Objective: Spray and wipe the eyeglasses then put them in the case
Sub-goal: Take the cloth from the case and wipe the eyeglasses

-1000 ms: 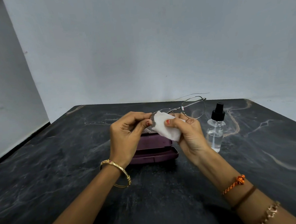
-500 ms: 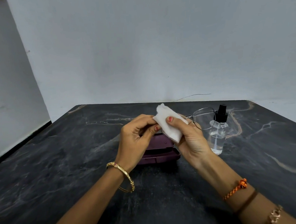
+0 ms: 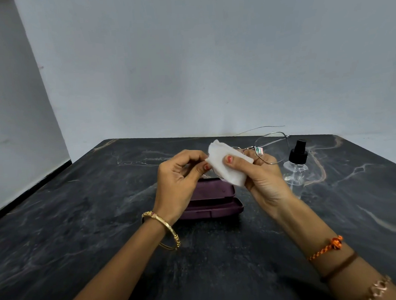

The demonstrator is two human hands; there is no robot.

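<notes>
Now left hand [image 3: 178, 174] pinches thin wire-frame eyeglasses [image 3: 270, 149]; right hand [image 3: 262, 178] presses folded white tissue [image 3: 226, 169] onto lens, above maroon case [image 3: 213, 201].

Soft, even indoor light falls on a pale wall [image 3: 210, 68] and dark marble table [image 3: 81, 226], casting faint shadows beneath the forearms. Wide-angle distortion bends the edges; fine detail looks slightly soft, without glare.

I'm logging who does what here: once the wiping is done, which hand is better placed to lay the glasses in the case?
Probably the left hand: it grips the eyeglasses by the frame, directly above the purple case. The right hand is occupied pinching the white wipe over one lens.
</notes>
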